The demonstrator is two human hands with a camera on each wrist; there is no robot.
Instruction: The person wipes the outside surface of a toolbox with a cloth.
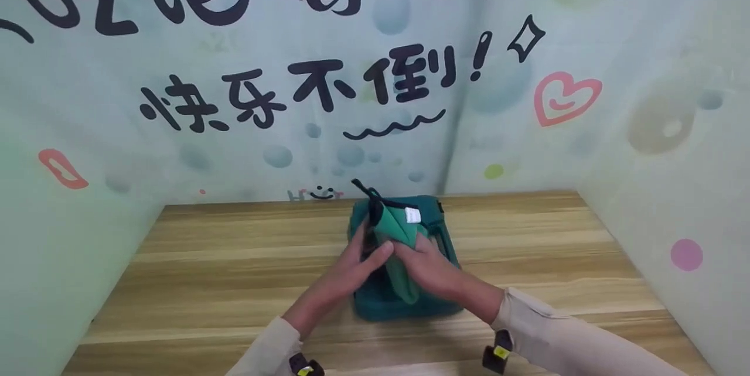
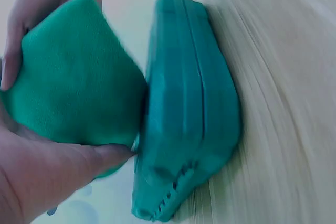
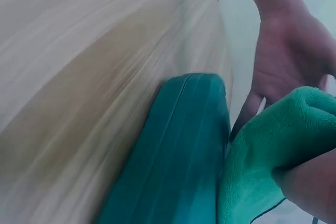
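- Wooden table [image 1: 205,259] is stretching out to the left of your work, with a printed backdrop [image 1: 176,101] standing at its far edge.
- Your left hand [image 1: 357,262] is reaching in from the near left, its thumb and fingers curling round the green cloth [image 1: 398,229] and gripping it.
- That bright green cloth is being held up over the teal bag [image 1: 375,300], brushing its top; a white label [image 1: 413,215] is showing at the cloth's far end.
- The teal bag is lying flat at the table's middle, directly beneath both hands.
- Your right hand [image 1: 430,267] is coming in from the near right, pinching the cloth's right side.
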